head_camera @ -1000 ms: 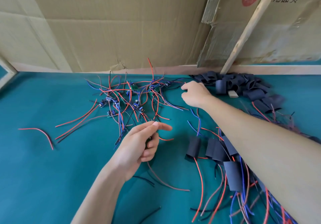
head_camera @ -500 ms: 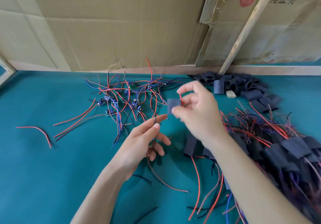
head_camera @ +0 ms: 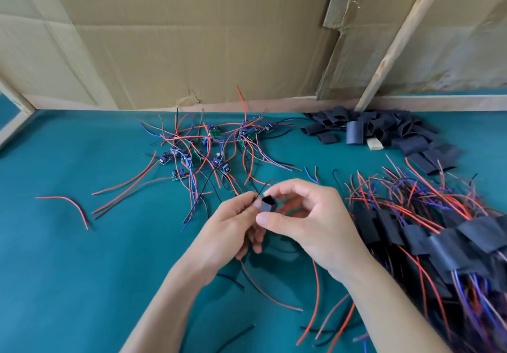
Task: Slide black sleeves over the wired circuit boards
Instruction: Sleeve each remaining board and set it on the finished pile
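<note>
My right hand [head_camera: 310, 221] pinches a short black sleeve [head_camera: 268, 203] between thumb and fingers, its open end facing up. My left hand [head_camera: 233, 226] meets it from the left, fingers curled round the thin wires [head_camera: 263, 188] of a board that stays hidden in my palm. A tangle of small wired circuit boards [head_camera: 208, 149] with red, blue and black leads lies beyond my hands. A heap of empty black sleeves [head_camera: 384, 130] sits at the back right. Sleeved boards [head_camera: 439, 237] are piled on the right.
Teal table mat [head_camera: 82, 256] under everything. Loose red wire [head_camera: 68, 207] on the left, more loose wires [head_camera: 315, 298] near my wrists. Cardboard wall [head_camera: 192, 37] and a leaning wooden stick [head_camera: 397, 40] close off the back. A small pale block [head_camera: 374, 143] lies by the sleeve heap.
My right hand came back from the sleeve heap with one sleeve and lowered it to my left hand. The two hands now meet at the sleeve.
</note>
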The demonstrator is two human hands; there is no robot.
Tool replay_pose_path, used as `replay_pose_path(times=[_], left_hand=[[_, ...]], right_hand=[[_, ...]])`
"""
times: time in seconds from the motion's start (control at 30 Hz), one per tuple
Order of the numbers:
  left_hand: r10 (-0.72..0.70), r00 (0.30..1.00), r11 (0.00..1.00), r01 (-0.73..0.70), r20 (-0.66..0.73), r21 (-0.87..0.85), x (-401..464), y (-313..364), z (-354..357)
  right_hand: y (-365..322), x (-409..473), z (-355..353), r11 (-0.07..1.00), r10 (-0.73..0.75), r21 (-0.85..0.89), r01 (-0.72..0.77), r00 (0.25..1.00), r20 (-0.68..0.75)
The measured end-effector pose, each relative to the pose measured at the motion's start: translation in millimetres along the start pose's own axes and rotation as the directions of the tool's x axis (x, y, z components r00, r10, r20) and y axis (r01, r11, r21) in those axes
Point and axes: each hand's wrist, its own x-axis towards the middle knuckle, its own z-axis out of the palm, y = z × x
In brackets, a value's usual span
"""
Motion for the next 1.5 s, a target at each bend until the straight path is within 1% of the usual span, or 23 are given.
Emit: replay_pose_path(times=[0.07,0.17,0.23,0.3,0.4,0.5,0.63,0.77,0.93,1.1,1.17,1.27,1.33,1.43,1.5], left_hand=[[-0.004,1.0,1.0,0.004,-0.011,0.03,0,-1,2],[0.0,1.0,0.999,0.001,-0.025,0.05,0,-3,3],[0.023,0.999,0.998,-0.021,-0.028,0.051,0,-3,3],[0.046,0.999,0.998,-0.044,-0.022,0.05,0,-3,3],[0.039,0.999,0.999,-0.039,-0.011,0.032,0,-3,4],[0.034,0.999,0.999,-0.034,-0.004,0.027,-1,-2,5],[0.055,0.998,0.998,-0.055,0.021,-0.01,-2,3,9],[0.055,0.998,0.998,-0.054,0.031,-0.022,-3,6,14],[0.045,0.998,0.999,-0.045,0.037,-0.015,-4,5,14],[0.075,0.996,0.997,-0.076,0.047,0.003,-5,7,14],[0.084,0.996,0.996,-0.084,0.038,0.017,-6,8,13],[0.094,0.995,0.995,-0.095,0.032,0.037,-6,9,12],[0.098,0.995,0.994,-0.1,0.034,0.048,-6,8,10],[0.103,0.993,0.992,-0.106,0.052,0.062,-6,6,7],[0.092,0.992,0.996,-0.092,0.09,-0.005,-6,6,4]], right_hand=[[-3,0,-4,0.998,-0.047,0.034,0.048,0.998,-0.051],[-16,-1,-17,0.975,-0.115,0.157,0.155,0.964,-0.238],[-28,-4,-26,0.957,-0.204,0.129,0.261,0.917,-0.343],[-40,-9,-27,0.931,-0.317,0.047,0.363,0.864,-0.392],[-50,-14,-15,0.894,-0.431,-0.075,0.442,0.801,-0.416],[-50,-15,-5,0.874,-0.487,-0.221,0.434,0.773,-0.407],[-49,-16,-1,0.839,-0.542,-0.307,0.448,0.736,-0.406],[-48,-17,7,0.79,-0.604,-0.393,0.471,0.707,-0.368],[-50,-9,10,0.779,-0.604,-0.436,0.45,0.724,-0.333],[-44,-2,14,0.759,-0.605,-0.489,0.43,0.745,-0.283],[-38,0,13,0.768,-0.576,-0.506,0.393,0.77,-0.275],[-29,2,11,0.852,-0.428,-0.443,0.279,0.858,-0.285],[-25,1,9,0.903,-0.334,-0.371,0.217,0.898,-0.288],[-20,-2,5,0.961,-0.24,-0.21,0.18,0.92,-0.31],[-18,-3,-1,0.979,-0.195,-0.126,0.162,0.926,-0.322]])
